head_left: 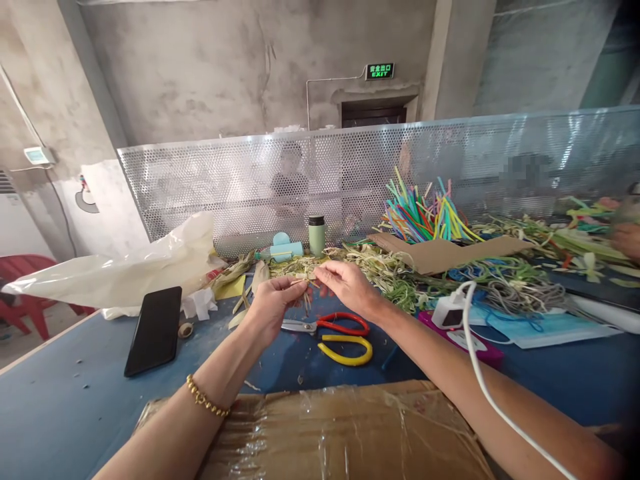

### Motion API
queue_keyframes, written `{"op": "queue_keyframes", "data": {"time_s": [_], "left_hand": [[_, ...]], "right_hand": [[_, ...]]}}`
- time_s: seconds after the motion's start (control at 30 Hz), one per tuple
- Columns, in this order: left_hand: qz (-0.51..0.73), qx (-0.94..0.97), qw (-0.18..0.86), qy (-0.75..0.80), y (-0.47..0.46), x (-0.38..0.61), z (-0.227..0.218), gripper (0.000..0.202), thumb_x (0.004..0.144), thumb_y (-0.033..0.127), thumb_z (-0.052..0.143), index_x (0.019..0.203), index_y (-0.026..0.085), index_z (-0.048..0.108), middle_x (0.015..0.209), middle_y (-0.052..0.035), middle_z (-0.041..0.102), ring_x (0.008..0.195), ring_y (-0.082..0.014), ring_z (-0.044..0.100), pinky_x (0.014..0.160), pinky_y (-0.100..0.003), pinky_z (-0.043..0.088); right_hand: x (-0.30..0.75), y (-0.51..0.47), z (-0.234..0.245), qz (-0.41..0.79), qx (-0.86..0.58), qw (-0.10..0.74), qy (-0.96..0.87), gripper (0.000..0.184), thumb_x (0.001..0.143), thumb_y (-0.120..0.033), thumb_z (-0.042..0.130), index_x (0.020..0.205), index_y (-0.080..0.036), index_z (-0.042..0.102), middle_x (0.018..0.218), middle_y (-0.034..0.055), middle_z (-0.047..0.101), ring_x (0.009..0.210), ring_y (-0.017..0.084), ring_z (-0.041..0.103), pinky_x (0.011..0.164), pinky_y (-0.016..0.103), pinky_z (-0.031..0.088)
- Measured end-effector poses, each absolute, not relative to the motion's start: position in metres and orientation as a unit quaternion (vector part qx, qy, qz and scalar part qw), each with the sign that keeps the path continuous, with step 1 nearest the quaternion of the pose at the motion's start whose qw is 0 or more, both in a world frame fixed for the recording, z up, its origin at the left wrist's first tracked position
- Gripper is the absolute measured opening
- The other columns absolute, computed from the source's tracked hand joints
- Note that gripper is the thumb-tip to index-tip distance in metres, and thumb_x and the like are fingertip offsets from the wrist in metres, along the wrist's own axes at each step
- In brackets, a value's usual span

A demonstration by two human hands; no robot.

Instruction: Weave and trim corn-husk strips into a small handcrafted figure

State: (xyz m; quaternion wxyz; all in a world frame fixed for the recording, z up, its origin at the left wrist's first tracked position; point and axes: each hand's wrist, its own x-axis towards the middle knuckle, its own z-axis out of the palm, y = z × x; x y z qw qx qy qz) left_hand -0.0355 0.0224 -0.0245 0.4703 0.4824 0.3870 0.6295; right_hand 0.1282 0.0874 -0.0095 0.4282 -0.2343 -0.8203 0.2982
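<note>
My left hand (273,301) and my right hand (345,283) are raised together over the blue table (65,400), fingers pinched on a thin pale straw strip (304,283) stretched between them. Just below them lie red-handled scissors (325,325) and a curved yellow strip (347,350). A gold bracelet circles my left wrist.
A black phone (155,328) lies at the left beside a white plastic bag (135,270). A cardboard box (330,433) sits at the near edge. Coloured strips (425,215), straw heaps, a green flask (316,235), a white charger (450,310) and a perforated metal screen (350,173) stand behind.
</note>
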Motion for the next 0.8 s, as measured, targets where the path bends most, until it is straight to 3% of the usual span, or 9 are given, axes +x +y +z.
{"op": "queue_keyframes", "data": {"time_s": [0.1, 0.33, 0.6, 0.8], "left_hand": [[0.627, 0.470, 0.482, 0.393, 0.023, -0.035, -0.025, 0.027, 0.060, 0.029, 0.084, 0.075, 0.009, 0.073, 0.072, -0.0085, 0.069, 0.062, -0.0131, 0.058, 0.059, -0.026, 0.040], [0.606, 0.510, 0.456, 0.406, 0.022, -0.030, -0.027, 0.023, 0.063, 0.030, 0.081, 0.072, 0.010, 0.075, 0.066, -0.0061, 0.067, 0.058, -0.0111, 0.053, 0.057, -0.025, 0.037], [0.624, 0.494, 0.436, 0.420, 0.023, -0.026, -0.029, 0.022, 0.060, 0.030, 0.082, 0.065, 0.010, 0.072, 0.062, -0.0059, 0.066, 0.057, -0.0111, 0.052, 0.058, -0.026, 0.036], [0.641, 0.433, 0.484, 0.410, 0.026, -0.029, -0.026, 0.024, 0.059, 0.028, 0.084, 0.076, 0.013, 0.075, 0.071, -0.0044, 0.068, 0.061, -0.0106, 0.056, 0.056, -0.024, 0.036]], "right_hand": [[0.129, 0.089, -0.008, 0.306, -0.242, 0.444, -0.807, 0.036, 0.091, -0.046, 0.049, 0.078, -0.015, 0.062, 0.070, 0.0043, 0.065, 0.058, 0.014, 0.059, 0.056, 0.027, 0.043], [0.125, 0.083, -0.010, 0.325, -0.222, 0.442, -0.806, 0.022, 0.080, -0.036, 0.065, 0.071, -0.016, 0.061, 0.063, -0.0004, 0.058, 0.058, 0.012, 0.050, 0.056, 0.026, 0.039], [0.121, 0.082, -0.015, 0.348, -0.225, 0.461, -0.785, 0.019, 0.078, -0.031, 0.066, 0.069, -0.016, 0.059, 0.061, -0.0010, 0.057, 0.058, 0.012, 0.050, 0.056, 0.025, 0.039], [0.126, 0.091, -0.010, 0.358, -0.248, 0.457, -0.776, 0.037, 0.085, -0.053, 0.057, 0.079, -0.016, 0.061, 0.075, 0.0043, 0.066, 0.066, 0.015, 0.061, 0.062, 0.028, 0.045]]}}
